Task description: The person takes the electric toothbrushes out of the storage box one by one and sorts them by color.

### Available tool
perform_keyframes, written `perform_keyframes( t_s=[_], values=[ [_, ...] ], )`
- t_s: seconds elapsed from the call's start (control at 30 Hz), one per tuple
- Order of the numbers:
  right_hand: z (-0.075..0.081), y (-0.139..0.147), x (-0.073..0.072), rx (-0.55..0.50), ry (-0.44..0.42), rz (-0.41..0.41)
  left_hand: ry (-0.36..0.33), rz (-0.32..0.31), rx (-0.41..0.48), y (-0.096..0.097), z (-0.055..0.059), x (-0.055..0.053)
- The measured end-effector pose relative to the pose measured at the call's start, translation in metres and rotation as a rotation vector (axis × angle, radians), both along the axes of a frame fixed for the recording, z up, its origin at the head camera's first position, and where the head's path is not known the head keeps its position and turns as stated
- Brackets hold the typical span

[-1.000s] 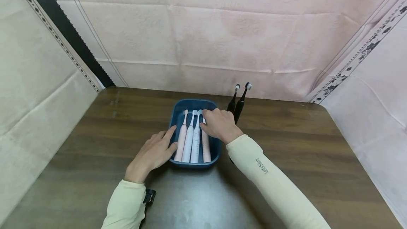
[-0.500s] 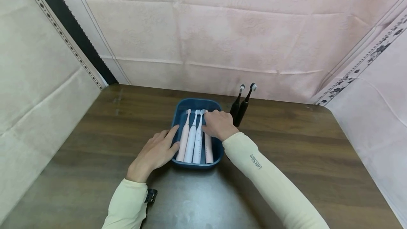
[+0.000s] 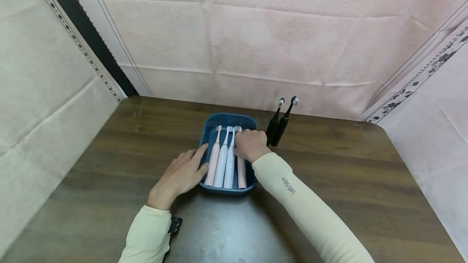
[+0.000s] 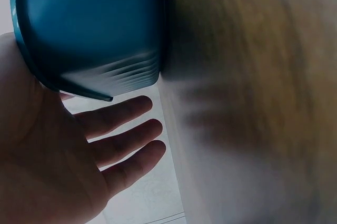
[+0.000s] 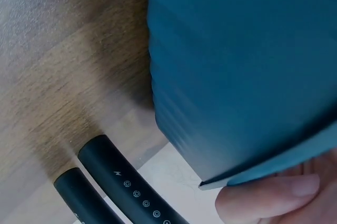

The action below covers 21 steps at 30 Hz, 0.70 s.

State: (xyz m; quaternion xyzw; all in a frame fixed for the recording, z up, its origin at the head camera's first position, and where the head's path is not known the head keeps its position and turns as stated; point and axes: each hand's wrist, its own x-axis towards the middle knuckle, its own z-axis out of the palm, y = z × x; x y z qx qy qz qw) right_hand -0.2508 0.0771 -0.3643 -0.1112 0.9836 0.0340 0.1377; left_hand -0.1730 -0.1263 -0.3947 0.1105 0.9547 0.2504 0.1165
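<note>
A blue tray [image 3: 229, 191] holds several electric toothbrushes lying side by side, heads toward the back. On its left lie a pink toothbrush [image 3: 213, 161] and two whitish ones, a pale toothbrush [image 3: 221, 165] and a white toothbrush [image 3: 229, 167]. My right hand [image 3: 252, 144] reaches over the right rim, its curled fingers gripping the rightmost pink toothbrush [image 3: 241, 173] by its upper part. In the right wrist view its thumb [image 5: 268, 197] shows beside the rim; the fingertips are hidden. My left hand [image 3: 180, 175] rests with extended fingers at the left rim, fingers [image 4: 129, 166] outside the wall.
Two black electric toothbrushes stand upright behind and right of the tray: the left black toothbrush [image 3: 272, 127] and the right black toothbrush [image 3: 280, 131]. The wooden table [image 3: 329, 165] ends at a back edge against pale cloth [image 3: 256, 44]. Cloth also hangs at both sides.
The head view has shifted slightly. My right hand has moved a little left over the tray and its fingers look more curled. The left hand stays at the left rim.
</note>
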Motion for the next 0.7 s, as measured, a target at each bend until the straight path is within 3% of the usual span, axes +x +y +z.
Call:
perform_keyframes(
  t_s=[0.43,0.7],
  values=[
    [-0.0008,-0.0003,0.0012,0.047,-0.005,0.007,0.0,-0.001,0.0,0.0006,0.0005,-0.0006],
    [-0.0024,0.0012,0.0012,0.017,-0.022,-0.009,0.002,-0.005,0.004,0.0001,-0.0001,-0.0006]
  ],
)
